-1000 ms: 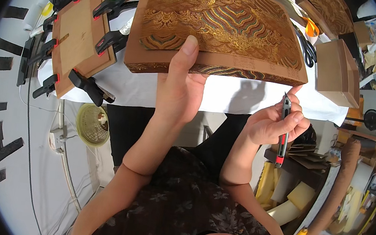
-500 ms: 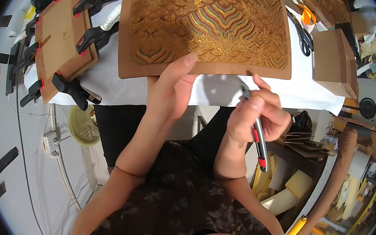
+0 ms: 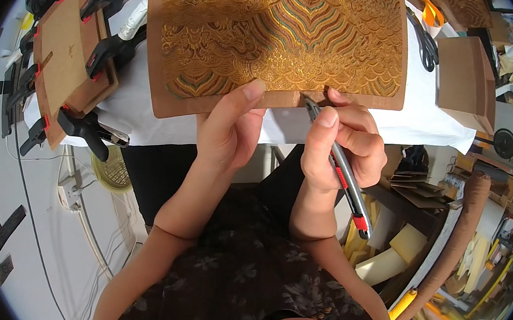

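Gold side up, pinching in the near-closed left hand [image 3: 234, 126] the brocade panel [image 3: 320, 32] directly ahead of it, gripping the cutter [image 3: 349, 185] in the curled right hand [image 3: 347, 146], ideally pressing lightly, well clear of the left thumb [image 3: 253, 90].

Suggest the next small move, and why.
Perhaps a short, light stroke with the slim grey-and-red utility knife: the right hand has its tip at the brown border of the rectangular gold-patterned brocade board, which the left hand holds.
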Demonstrator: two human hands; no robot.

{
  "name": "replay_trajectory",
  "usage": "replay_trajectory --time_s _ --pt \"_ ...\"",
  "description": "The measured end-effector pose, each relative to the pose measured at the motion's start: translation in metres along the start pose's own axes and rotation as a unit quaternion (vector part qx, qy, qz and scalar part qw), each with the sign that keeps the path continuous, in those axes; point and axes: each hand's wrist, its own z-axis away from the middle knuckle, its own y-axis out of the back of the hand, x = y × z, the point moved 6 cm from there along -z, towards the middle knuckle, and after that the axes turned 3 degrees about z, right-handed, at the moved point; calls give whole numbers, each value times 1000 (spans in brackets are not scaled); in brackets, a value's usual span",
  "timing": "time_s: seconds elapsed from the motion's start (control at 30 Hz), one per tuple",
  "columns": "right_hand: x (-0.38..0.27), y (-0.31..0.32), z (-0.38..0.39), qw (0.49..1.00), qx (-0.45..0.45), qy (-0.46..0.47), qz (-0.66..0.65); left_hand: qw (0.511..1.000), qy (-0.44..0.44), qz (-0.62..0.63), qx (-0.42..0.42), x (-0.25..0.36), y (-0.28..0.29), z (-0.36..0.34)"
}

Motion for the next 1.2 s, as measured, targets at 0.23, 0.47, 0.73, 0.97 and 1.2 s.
replay_trajectory --time_s 0.23,0.47,0.73,0.97,1.2 --pt "0 0 -1 1000 -5 -3 10 1000 -1 14 0 -2 5 -1" --pt "3 2 1 1000 7 -22 -7 1000 -12 9 1 -2 5 -2" --pt "4 2 2 999 15 -47 -10 997 12 80 1 -2 9 -3" --pt "1 5 1 999 6 -44 -16 1000 0 13 -1 -1 5 0" --pt "24 61 3 955 274 -46 -105 1000 -3 16 12 16 -1 0"
